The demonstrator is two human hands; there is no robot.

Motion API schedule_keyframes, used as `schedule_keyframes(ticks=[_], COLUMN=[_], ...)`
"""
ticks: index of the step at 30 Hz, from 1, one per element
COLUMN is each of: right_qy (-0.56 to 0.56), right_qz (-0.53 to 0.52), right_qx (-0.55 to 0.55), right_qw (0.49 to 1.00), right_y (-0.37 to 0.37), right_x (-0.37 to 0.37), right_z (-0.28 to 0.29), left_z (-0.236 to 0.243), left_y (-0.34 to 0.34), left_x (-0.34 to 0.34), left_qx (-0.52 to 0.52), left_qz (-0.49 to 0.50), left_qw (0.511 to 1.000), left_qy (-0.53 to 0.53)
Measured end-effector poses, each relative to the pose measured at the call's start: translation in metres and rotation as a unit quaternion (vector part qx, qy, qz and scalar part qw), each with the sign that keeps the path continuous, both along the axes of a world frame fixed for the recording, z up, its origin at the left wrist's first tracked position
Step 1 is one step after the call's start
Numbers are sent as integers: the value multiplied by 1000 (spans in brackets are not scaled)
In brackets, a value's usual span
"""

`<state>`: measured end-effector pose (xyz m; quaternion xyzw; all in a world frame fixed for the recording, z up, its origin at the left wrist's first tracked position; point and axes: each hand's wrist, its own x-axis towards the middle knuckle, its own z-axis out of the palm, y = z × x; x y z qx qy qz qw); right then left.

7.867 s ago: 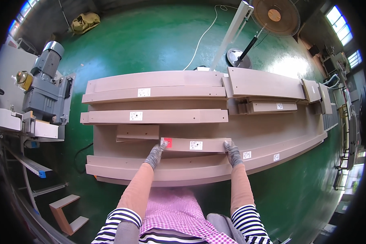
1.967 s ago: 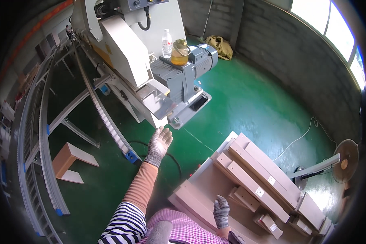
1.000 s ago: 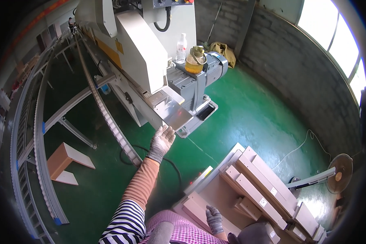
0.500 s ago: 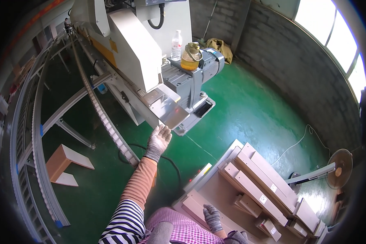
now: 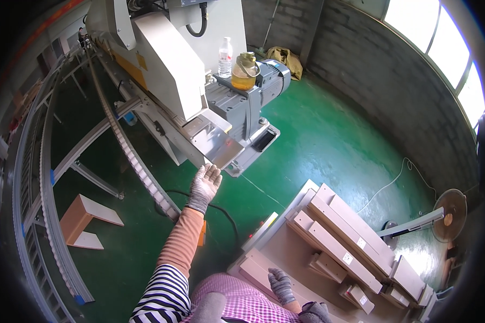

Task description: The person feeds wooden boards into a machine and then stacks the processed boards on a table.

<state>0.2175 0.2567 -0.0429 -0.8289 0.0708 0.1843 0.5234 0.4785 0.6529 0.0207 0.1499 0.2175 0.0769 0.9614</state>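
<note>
My left hand (image 5: 206, 187), in a pale grey work glove, is stretched forward with the palm turned up and the fingers extended. It holds nothing; its fingertips are by the front corner of a shiny steel plate (image 5: 221, 149) on the end of a large machine (image 5: 170, 70). Whether they touch it, I cannot tell. My right hand (image 5: 281, 286), gloved in grey, is low beside my body, next to a stack of pinkish-beige boards (image 5: 337, 237). Its fingers are loosely bent, with nothing visible in them.
A grey motor (image 5: 272, 83) juts from the machine, with a clear bottle (image 5: 225, 58) and a jug of amber liquid (image 5: 244, 75) on top. Roller conveyor rails (image 5: 126, 145) curve along the left near an angled board piece (image 5: 81, 218). A fan (image 5: 450, 215) and trailing cord (image 5: 385, 192) are at right.
The view has shifted slightly, so the machine and bottles sit a little further left. Both hands keep nearly the same pose, and nothing has been taken hold of or let go.
</note>
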Motion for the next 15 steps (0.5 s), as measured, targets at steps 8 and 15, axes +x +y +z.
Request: schedule_keyframes(ticks=[8,15], right_qy=[0,2], right_qz=[4,10], right_qx=[16,-2], right_qw=[1000,1000], right_y=[-2,-4], right_x=[0,4], right_z=[1,6], left_z=[0,-4], left_y=[-6,-23], left_x=[-3,-12], left_qx=[6,25], left_qz=[-10,-43], left_qw=[1000,999], left_qy=[12,21])
